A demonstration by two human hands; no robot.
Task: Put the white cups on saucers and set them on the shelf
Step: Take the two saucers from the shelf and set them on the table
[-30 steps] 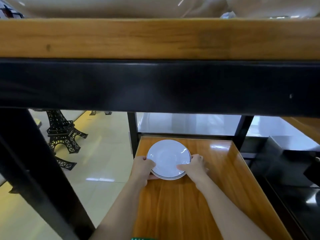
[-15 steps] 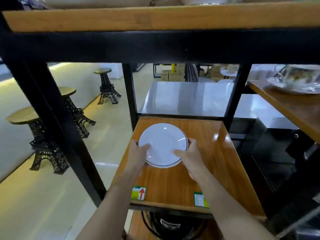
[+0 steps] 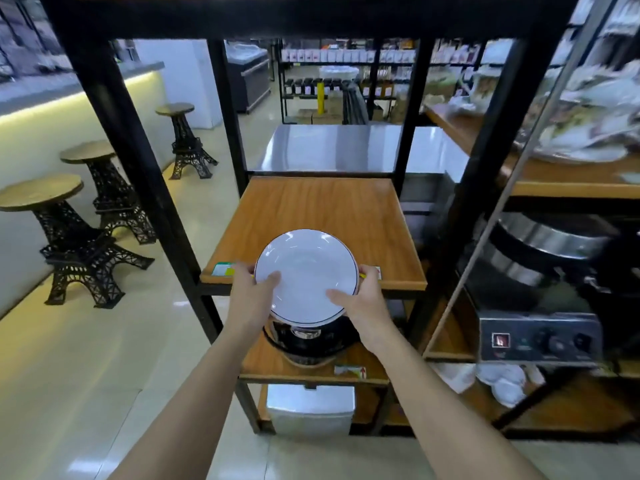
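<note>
A single wide-angle view from a camera worn on the person's head, looking forward and down along both bare forearms. It faces the front edge of a wooden shelf [image 3: 313, 216] in a black metal rack, near enough that the rack's posts frame the picture. Lower shelves appear below; stools [image 3: 74, 237] and shop floor spread to the left. Straight lines bow toward the edges.

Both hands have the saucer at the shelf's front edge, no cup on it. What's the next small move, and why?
Probably keep the saucer level and carry it toward wherever the cups are: left hand and right hand grip its rim in front of the wooden shelf, it is bare, and no cup shows nearby.
</note>
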